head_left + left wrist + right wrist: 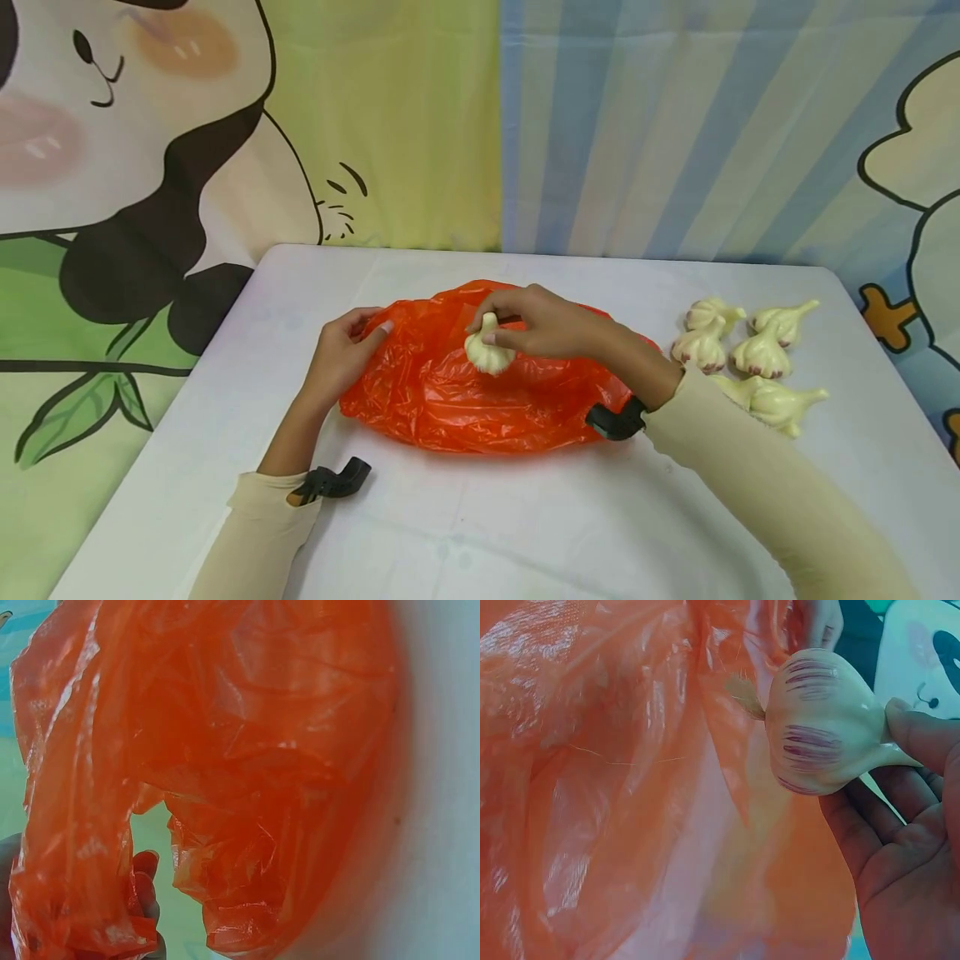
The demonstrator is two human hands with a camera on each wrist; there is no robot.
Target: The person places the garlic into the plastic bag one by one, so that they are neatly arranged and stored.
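Observation:
A crumpled red plastic bag (pixel 450 412) lies across the middle of the white table. At its left end, my left hand (pixel 339 354) pinches the bag's edge between thumb and fingers. The left wrist view shows fingertips (pixel 147 889) partly covered by the thin plastic. My right hand (pixel 555 323) holds a garlic bulb (pixel 490 357) by its stem, root end down, over the bag. Up close in the right wrist view, the garlic bulb (pixel 821 724) is cream with purple streaks and a tuft of roots. What the bag contains is hidden.
Several more garlic bulbs (pixel 761 354) sit grouped at the right of the table (pixel 450 533), some partly behind the right forearm. Behind the table hangs a printed curtain (pixel 420 125). Each wrist carries a black camera mount (pixel 337 479).

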